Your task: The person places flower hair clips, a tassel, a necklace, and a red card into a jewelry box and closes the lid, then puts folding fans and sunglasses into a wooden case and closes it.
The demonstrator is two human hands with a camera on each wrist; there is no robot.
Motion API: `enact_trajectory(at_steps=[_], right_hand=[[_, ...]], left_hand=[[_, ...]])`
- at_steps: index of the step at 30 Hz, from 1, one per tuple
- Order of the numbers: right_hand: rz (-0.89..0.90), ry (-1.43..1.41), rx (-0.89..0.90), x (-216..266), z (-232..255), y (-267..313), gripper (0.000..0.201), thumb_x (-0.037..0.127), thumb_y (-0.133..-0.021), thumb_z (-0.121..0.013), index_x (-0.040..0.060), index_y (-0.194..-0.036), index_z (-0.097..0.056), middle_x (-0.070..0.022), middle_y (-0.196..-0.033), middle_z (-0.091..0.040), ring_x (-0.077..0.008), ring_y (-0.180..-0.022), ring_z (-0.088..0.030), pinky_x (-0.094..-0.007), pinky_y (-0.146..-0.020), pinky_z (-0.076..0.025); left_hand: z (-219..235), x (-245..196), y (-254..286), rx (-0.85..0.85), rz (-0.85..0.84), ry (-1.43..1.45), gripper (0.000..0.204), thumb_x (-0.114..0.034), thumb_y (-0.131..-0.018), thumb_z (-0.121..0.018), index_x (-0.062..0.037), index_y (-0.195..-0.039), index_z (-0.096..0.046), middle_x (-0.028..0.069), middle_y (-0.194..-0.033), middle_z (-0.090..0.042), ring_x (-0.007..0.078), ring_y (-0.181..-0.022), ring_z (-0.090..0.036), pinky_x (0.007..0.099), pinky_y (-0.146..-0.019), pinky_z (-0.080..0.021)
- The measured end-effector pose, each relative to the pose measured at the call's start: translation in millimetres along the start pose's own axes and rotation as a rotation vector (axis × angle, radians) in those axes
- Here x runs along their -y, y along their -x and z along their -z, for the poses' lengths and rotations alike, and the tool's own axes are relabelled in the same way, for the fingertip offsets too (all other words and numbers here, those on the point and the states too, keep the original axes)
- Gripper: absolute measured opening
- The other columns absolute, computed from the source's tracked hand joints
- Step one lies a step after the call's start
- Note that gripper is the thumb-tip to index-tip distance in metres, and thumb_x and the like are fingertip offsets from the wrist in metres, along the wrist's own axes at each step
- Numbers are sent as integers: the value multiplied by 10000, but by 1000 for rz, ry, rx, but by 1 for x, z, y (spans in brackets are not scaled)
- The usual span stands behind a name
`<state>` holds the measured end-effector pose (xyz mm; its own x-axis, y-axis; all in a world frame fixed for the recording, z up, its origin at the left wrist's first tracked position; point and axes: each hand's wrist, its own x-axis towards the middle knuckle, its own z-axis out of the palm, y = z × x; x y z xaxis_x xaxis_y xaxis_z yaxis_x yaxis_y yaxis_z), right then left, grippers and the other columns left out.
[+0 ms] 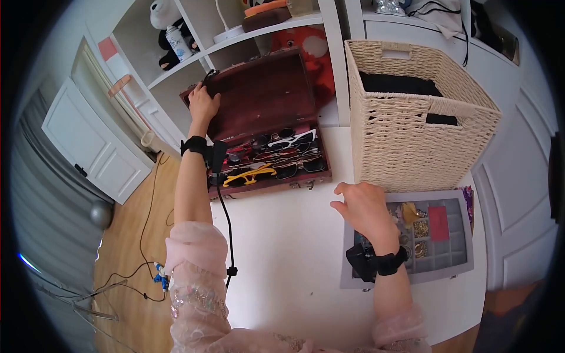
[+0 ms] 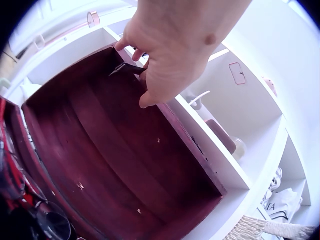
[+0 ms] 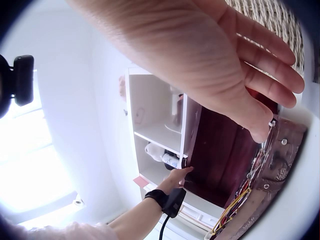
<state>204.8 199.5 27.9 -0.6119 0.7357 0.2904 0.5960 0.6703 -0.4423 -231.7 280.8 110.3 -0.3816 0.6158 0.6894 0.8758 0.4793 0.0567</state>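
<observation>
A dark red wooden case (image 1: 262, 185) stands with its lid (image 1: 265, 94) raised, full of several pairs of glasses, including a yellow frame (image 1: 250, 175) and a white frame (image 1: 294, 140). My left hand (image 1: 203, 106) grips the lid's upper left edge. In the left wrist view, the thumb lies inside the lid and the other fingers reach its rim, beside a small dark flat piece (image 2: 125, 68). My right hand (image 1: 368, 212) hangs with nothing in it over a grey compartment box (image 1: 348, 253), thumb and fingers spread apart.
A woven basket (image 1: 412, 147) with black cloth (image 1: 400, 84) inside stands behind the compartment box. White shelves (image 1: 206, 56) rise behind the case lid. The white table (image 1: 282, 259) extends before me, and a black cable (image 1: 226, 223) hangs from my left wristband.
</observation>
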Motion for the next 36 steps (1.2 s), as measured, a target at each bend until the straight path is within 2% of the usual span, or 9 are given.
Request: enact_trajectory(at_steps=[2,4,8,11,13,17,21,23,36], right_hand=[[-1,-1,6,1,-1,0,199,165,-735,-704,-6,-748,-601,-167,-648,-614,-323,-676,-626,-398,-606,-474],[-11,39,13,-3,-4,-1,243,220,-750,-696,55,-925,-664,-134,-611,-615,-301,-675,-624,-386,-645,-477],[-12,47,25,-4,-4,0,244,224,-747,-698,54,-919,-666,-137,-628,-622,-298,-687,-627,-384,-650,-479],[3,41,23,-4,-5,0,248,227,-747,-698,51,-919,-666,-138,-628,-622,-296,-691,-628,-386,-655,-479],[-3,11,7,-3,-4,-1,201,190,-735,-708,19,-809,-636,-163,-685,-628,-325,-708,-625,-399,-633,-474],[-5,-4,2,-6,-8,-1,214,198,-735,-709,22,-836,-641,-162,-698,-633,-324,-716,-626,-398,-639,-474],[-10,-2,13,-5,-6,-2,222,207,-738,-707,26,-851,-644,-158,-699,-634,-323,-712,-626,-396,-640,-473],[-18,-8,20,-6,-8,-2,222,208,-738,-706,26,-849,-645,-158,-699,-634,-322,-710,-625,-396,-639,-472],[31,-17,-10,-8,-10,0,216,205,-715,-714,16,-704,-612,-170,-663,-614,-335,-705,-618,-412,-625,-463]], left_hand=[[7,0,6,-41,-34,33,535,-266,-763,-657,41,-1182,-525,164,-1322,-451,335,-1221,-414,394,-1004,-368],[14,4,11,-109,-68,78,499,-233,-764,-656,46,-1160,-535,169,-1292,-474,339,-1181,-452,391,-978,-389],[31,11,18,-287,-253,120,389,-104,-754,-631,46,-1106,-562,179,-1217,-528,356,-1055,-542,389,-907,-435],[49,16,29,-261,-282,140,289,-24,-727,-600,36,-1009,-620,180,-1111,-593,349,-1022,-559,394,-896,-437],[59,22,34,-228,-285,129,249,1,-715,-581,25,-954,-642,177,-1050,-615,344,-1000,-569,389,-883,-445],[81,26,39,-113,-225,179,199,41,-696,-537,1,-824,-684,162,-916,-656,325,-957,-589,377,-836,-472],[120,10,55,60,-148,-82,237,48,-692,-519,-19,-852,-680,138,-977,-650,313,-950,-594,372,-808,-485],[124,20,64,-117,-462,-97,231,46,-675,-520,-23,-844,-662,109,-1029,-641,300,-931,-594,371,-797,-488],[150,-10,168,-74,-764,-299,114,-57,-680,-572,-8,-771,-621,83,-1061,-575,216,-955,-533,328,-824,-460]])
